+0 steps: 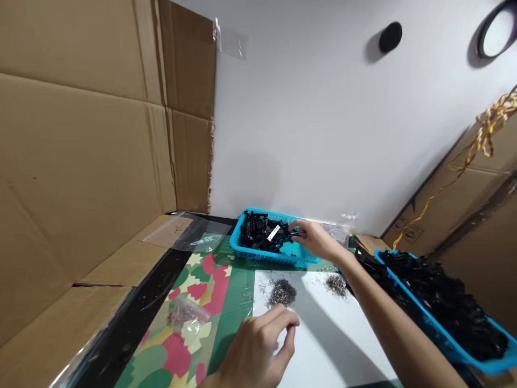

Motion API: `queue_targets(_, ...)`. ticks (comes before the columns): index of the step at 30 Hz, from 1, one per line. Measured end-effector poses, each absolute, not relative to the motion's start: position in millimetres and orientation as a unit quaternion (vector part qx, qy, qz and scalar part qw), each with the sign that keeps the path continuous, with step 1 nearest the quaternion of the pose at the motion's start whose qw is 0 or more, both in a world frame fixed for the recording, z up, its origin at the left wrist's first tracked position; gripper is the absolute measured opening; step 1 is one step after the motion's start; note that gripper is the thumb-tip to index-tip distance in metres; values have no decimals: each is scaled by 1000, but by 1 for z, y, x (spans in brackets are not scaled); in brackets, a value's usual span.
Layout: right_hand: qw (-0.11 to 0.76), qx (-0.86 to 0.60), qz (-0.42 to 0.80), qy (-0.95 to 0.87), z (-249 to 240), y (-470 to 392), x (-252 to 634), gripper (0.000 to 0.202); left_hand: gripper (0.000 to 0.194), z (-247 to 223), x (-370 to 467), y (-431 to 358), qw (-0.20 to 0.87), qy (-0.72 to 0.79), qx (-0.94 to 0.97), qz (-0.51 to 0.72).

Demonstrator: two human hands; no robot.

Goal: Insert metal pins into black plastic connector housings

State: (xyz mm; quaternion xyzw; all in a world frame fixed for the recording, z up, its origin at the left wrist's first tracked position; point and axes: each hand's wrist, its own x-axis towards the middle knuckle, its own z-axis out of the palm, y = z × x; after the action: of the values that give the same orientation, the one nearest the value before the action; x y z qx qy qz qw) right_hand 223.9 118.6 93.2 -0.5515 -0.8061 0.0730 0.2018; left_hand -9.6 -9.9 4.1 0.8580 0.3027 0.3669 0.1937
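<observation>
Over the right part of a blue basket (274,257) my right hand (313,238) has its fingers closed round a dark piece (297,233). Black parts (256,231) fill much of that basket, with a white-labelled piece (273,233) among them. My left hand (264,342) is low in the view above a white sheet (319,328), its thumb and fingers curled toward each other; whatever is between the fingertips is too small to make out. Just beyond it lies a pile of small metal pieces (283,292). A second small metal pile (336,285) sits further right.
A larger blue basket (444,328) heaped with black parts (448,302) stands at the right. Clear plastic bags (188,315) lie on the patterned mat (177,345). Cardboard (81,134) rises at the left, and a white wall (302,118) stands behind.
</observation>
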Motion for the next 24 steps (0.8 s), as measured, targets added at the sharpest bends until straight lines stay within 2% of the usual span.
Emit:
queue_targets(3, 161, -539, 35, -826, 80, 145, 196, 40, 23, 0, -10, -9, 175, 300, 858, 378)
queue_targets(9, 115, -512, -18, -851, 73, 159, 178, 21, 22, -3, -10, -11, 189, 307, 853, 377)
queue_targets(14, 77, -475, -44, -876, 76, 161, 183, 34, 21, 0, -10, -14, 197, 314, 848, 380)
queue_targets(24, 73, -429, -77, -897, 67, 173, 173, 27, 22, 5, -13, -10, 225, 315, 851, 356)
